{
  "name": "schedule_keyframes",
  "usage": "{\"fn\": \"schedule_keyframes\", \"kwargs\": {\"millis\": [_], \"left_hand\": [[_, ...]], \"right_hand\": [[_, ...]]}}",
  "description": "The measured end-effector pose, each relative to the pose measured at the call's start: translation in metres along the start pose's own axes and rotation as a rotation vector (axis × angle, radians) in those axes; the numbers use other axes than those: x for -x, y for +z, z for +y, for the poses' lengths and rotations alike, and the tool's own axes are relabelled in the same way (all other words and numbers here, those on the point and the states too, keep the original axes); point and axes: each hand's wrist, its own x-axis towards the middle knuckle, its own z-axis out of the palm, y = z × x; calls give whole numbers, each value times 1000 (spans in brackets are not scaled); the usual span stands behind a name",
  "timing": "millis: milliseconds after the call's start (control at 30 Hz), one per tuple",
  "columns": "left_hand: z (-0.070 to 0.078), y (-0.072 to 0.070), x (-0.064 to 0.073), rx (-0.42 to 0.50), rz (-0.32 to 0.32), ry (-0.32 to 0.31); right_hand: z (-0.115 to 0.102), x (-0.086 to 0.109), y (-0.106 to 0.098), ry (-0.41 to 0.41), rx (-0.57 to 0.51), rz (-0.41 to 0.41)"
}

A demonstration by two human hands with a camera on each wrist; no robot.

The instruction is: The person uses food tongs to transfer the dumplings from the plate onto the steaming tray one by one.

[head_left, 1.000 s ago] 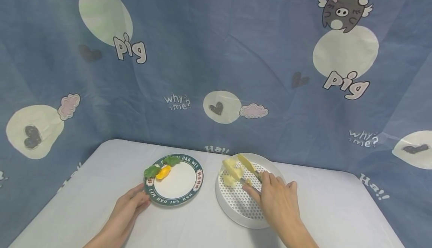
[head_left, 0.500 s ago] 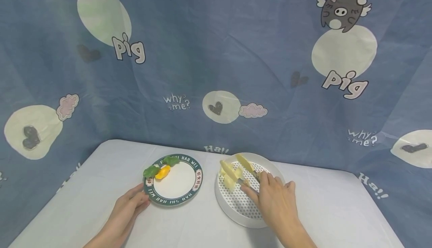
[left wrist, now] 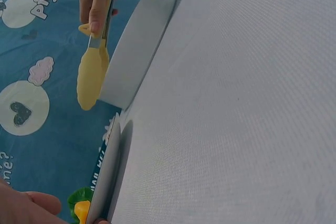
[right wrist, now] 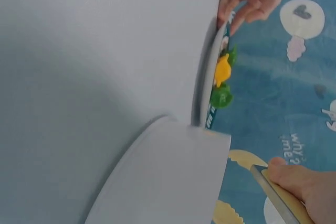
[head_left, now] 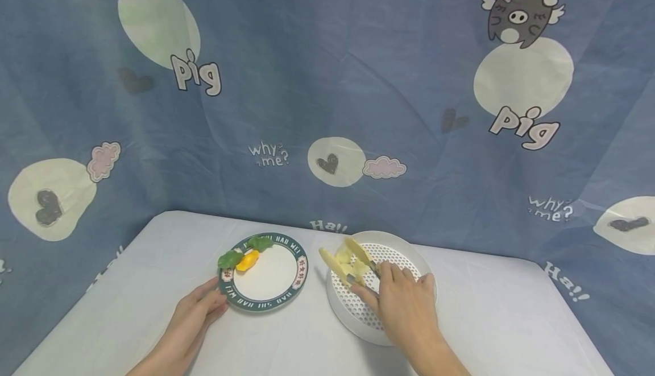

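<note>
My left hand (head_left: 197,313) pinches the near left rim of a green-edged white plate (head_left: 268,282); a thumb shows above the rim in the left wrist view. Two green leafy pieces (head_left: 230,260) and a yellow piece (head_left: 248,261) lie on the plate's left side. With my right hand (head_left: 406,305) I grip tongs (left wrist: 92,77) with yellow tips, spread apart over the left part of a round white basket (head_left: 355,327) with a perforated floor. Pale yellow pieces (head_left: 344,255) show between the tips; whether they are lifted, I cannot tell.
A white cloth (head_left: 307,347) covers the table. Behind it hangs a blue printed curtain (head_left: 286,97). The basket's wall (left wrist: 142,45) stands well above the plate's rim, and a narrow gap separates the two.
My right hand and the tongs have moved left, so one tip now reaches past the basket's left rim. The pale pieces between the tips appear farther left. The left hand and plate stay put.
</note>
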Motion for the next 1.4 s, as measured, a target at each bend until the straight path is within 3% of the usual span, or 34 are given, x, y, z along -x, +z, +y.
{"fn": "schedule_keyframes", "kwargs": {"millis": [233, 1000, 1400], "left_hand": [[0, 0, -1, 7, 0, 1], [0, 1, 0, 23, 15, -9], [1, 1, 0, 22, 13, -2]], "right_hand": [[-7, -2, 0, -34, 15, 53], [-58, -6, 5, -116, 18, 52], [-84, -8, 12, -155, -23, -69]]}}
